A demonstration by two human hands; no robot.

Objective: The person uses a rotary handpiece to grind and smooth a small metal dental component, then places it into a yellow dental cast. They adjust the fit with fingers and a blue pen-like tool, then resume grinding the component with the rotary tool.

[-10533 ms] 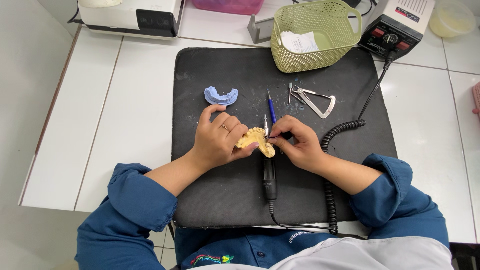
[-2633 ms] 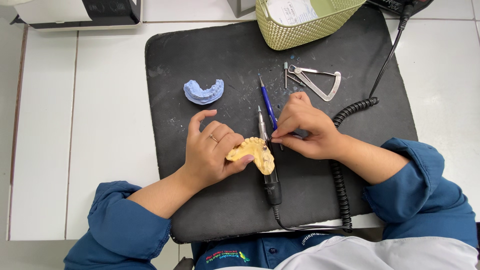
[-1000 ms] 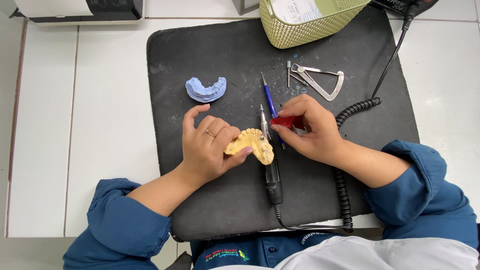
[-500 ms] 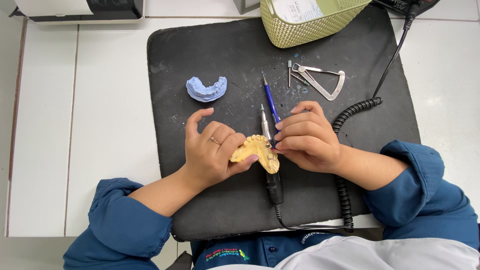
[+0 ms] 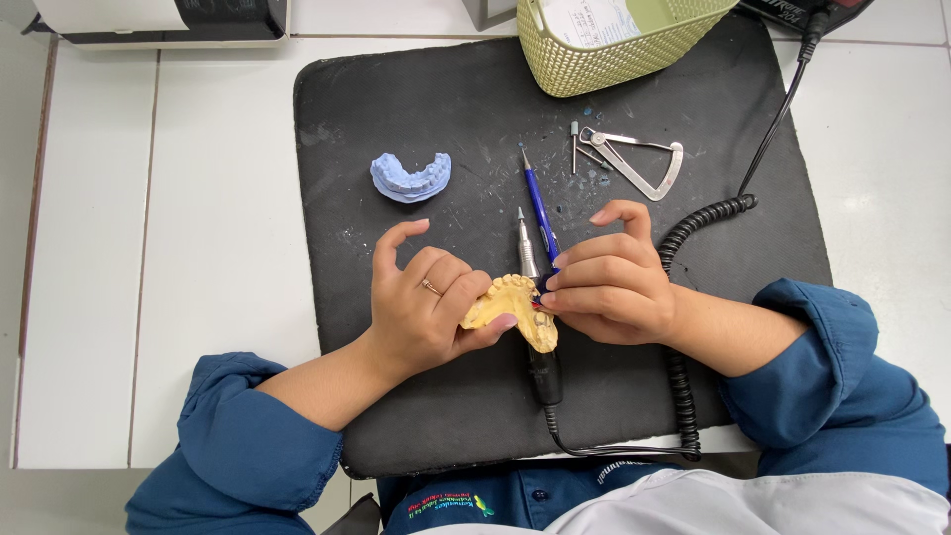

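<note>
My left hand (image 5: 426, 307) grips a yellow dental cast (image 5: 510, 302) by its left side, thumb under it, just above the black mat (image 5: 396, 99). My right hand (image 5: 609, 287) meets the cast from the right, with its fingertips bunched and pressed on the cast's teeth. Whether something small sits between those fingertips is hidden. A motor handpiece (image 5: 543, 372) lies on the mat under the cast, its grey tip pointing away from me.
A blue pen (image 5: 538, 203) lies beyond the handpiece, and a blue dental cast (image 5: 409, 178) sits further left. A metal caliper (image 5: 644, 163) and a green basket (image 5: 614, 50) are at the back right. A coiled black cable (image 5: 684, 396) runs along the right.
My right hand held a small red piece a second ago. It has since closed onto the cast and the red piece no longer shows. The left hand has barely moved.
</note>
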